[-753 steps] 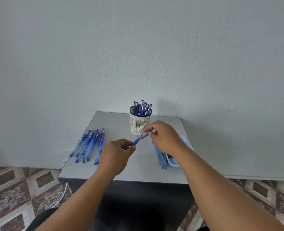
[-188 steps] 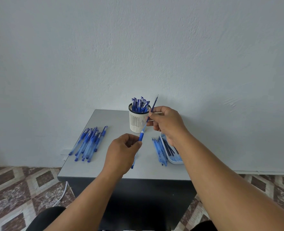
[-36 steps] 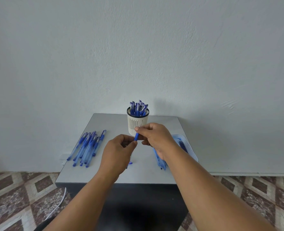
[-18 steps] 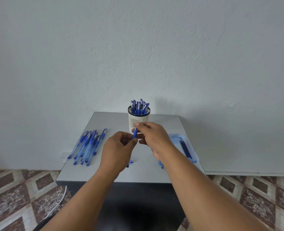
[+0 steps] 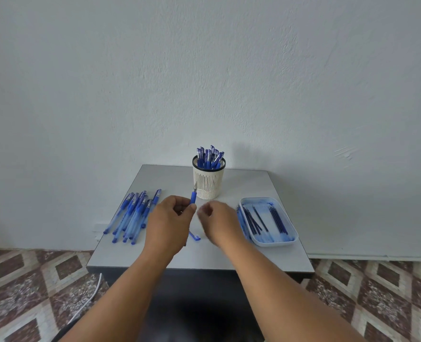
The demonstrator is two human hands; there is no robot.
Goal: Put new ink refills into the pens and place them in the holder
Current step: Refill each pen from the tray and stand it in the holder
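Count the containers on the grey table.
2: a white slotted plastic pen holder at the rear centre, and a pale blue rectangular plastic tray on the right. None seems hidden.

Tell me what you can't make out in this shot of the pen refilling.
- Right hand, head view: its fingers are motion-blurred, so whether they hold anything is unclear.
- Pen in the left hand: its lower barrel is hidden behind the fingers.
- Pens standing in the holder: their count is hidden by overlap and the rim.
- Cap on the table: partly covered by the left hand.
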